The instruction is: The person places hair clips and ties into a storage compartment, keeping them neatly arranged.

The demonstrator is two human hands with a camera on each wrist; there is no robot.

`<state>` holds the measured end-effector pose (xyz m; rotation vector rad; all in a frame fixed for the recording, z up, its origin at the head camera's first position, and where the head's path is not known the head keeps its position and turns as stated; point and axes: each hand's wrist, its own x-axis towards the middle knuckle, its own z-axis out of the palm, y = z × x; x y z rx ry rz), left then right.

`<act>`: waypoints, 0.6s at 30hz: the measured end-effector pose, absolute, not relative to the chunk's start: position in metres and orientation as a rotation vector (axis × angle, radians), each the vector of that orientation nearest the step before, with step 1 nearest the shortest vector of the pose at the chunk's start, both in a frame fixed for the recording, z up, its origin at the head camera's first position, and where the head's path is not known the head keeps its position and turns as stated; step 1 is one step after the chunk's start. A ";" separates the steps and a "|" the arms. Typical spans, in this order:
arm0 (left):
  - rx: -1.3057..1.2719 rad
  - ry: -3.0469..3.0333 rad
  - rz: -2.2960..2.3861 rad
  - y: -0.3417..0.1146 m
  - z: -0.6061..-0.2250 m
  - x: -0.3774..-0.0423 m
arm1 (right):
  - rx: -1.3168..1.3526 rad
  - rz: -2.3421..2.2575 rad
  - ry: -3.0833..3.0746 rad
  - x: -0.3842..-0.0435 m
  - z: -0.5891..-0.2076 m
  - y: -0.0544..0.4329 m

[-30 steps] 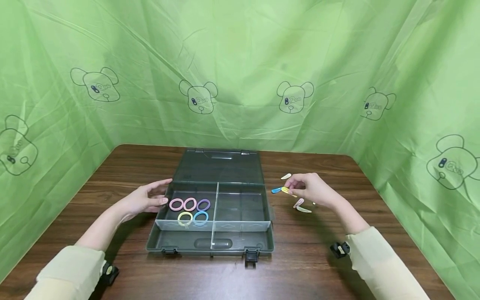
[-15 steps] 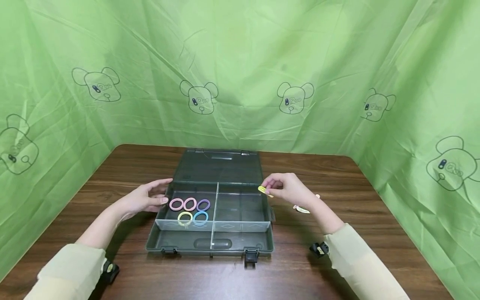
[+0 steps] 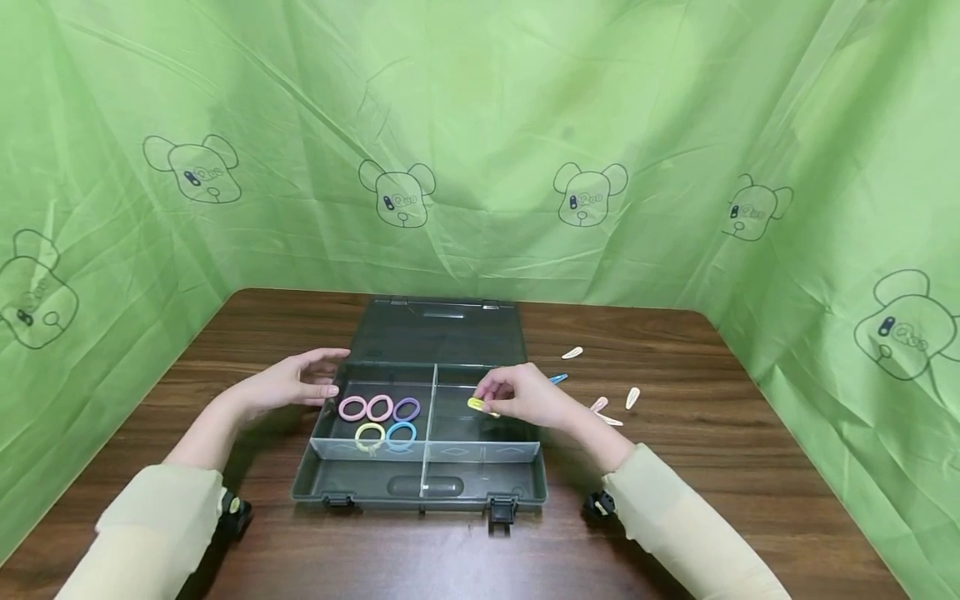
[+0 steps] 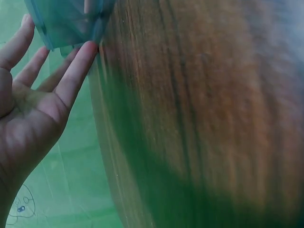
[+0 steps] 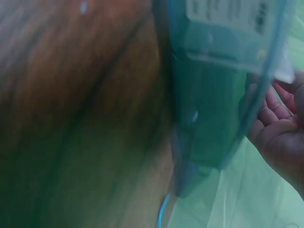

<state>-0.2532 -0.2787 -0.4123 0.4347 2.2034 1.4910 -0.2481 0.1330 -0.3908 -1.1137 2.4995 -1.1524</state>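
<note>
We find the right hand [image 3: 525,398] over the right compartment of the open grey organizer case [image 3: 420,492], with thumb and forefinger pinching a small yellow snap hair clip [image 3: 480,406] at one end. The clip hangs just above the compartment floor; we cannot tell whether it touches. The left hand [image 3: 288,390] lies with straight, relaxed fingers against the case's left wall, and the left wrist view confirms fingertips [image 4: 88,50] touching the translucent corner, holding nothing.

We judge the clip to be very light, thin and stiff, likely painted metal with a smooth, slightly slippery face. It should not be fragile, though a squeeze on its bowed middle could snap it open. The narrow closed end, or the two long edges, offers the safest pinch; the present hold at the end looks adequate for so slight a load.

In the left compartment sit five hair ties: pink [image 3: 352,409], pink [image 3: 379,408], purple [image 3: 407,409], yellow [image 3: 371,435] and blue [image 3: 401,433], close together. These are soft and springy.

On the wooden table [image 3: 750,467], right of the case, lie a blue clip [image 3: 557,379] just beside the wall and four pale clips [image 3: 572,352] [image 3: 598,404] [image 3: 632,397] [image 3: 611,421]. A green printed cloth [image 3: 480,125] encloses the table.
</note>
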 end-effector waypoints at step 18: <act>0.448 2.161 1.439 -0.286 -0.413 -0.267 | -1.239 -0.826 2.419 -0.257 -0.403 0.092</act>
